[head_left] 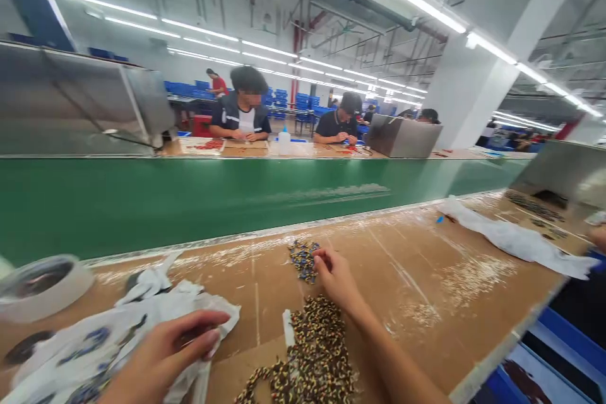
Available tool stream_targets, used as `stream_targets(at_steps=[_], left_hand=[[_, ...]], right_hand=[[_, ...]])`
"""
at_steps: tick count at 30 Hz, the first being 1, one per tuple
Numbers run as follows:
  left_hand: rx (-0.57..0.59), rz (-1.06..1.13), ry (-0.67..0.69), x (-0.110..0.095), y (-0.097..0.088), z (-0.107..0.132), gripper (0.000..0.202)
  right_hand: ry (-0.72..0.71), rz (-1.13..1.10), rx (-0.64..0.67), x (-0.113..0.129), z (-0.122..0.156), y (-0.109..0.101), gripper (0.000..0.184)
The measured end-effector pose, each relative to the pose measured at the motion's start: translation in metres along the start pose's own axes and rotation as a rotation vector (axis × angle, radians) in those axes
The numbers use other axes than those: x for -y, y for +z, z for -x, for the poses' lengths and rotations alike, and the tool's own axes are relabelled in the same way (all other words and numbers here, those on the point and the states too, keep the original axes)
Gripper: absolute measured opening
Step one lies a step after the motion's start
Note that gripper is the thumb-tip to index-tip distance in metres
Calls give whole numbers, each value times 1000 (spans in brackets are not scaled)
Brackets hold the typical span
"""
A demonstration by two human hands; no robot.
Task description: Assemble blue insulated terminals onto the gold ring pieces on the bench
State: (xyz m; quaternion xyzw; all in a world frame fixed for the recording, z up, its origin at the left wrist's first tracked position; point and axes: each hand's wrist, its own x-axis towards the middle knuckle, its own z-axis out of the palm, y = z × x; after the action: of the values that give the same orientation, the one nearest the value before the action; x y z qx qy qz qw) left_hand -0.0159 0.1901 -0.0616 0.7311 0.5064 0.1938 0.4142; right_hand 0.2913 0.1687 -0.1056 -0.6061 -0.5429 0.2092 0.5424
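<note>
My right hand [337, 276] reaches forward over the cardboard-covered bench [426, 278], fingers curled at the edge of a small heap of blue and yellow parts [303, 259]. A larger pile of brown and cream parts [315, 353] lies just beneath my right forearm. My left hand [163, 356] rests low at the left on a crumpled white plastic bag [142, 312] that shows blue parts inside; its fingers are bent and pressed together on the bag.
A roll of tape [42, 287] lies at the far left. A green conveyor belt [237, 196] runs behind the bench. Another white bag [511, 237] lies to the right. Across the belt two people [243, 110] work at a bench with a bottle [284, 139] and a box [402, 136].
</note>
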Motion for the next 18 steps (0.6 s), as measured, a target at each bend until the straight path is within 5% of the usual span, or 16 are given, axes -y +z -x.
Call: stream_targets(at_steps=[3, 9, 14, 18], left_hand=[[102, 153, 122, -5, 14, 7, 26], [204, 459, 108, -10, 45, 11, 21], [209, 614, 97, -7, 53, 12, 21], [272, 621, 68, -2, 59, 10, 23]], right_hand=[[25, -80, 112, 9, 12, 3, 30], [55, -223, 380, 49, 52, 12, 29], [-80, -90, 818, 76, 85, 18, 21], [-144, 31, 910, 79, 97, 23, 14]])
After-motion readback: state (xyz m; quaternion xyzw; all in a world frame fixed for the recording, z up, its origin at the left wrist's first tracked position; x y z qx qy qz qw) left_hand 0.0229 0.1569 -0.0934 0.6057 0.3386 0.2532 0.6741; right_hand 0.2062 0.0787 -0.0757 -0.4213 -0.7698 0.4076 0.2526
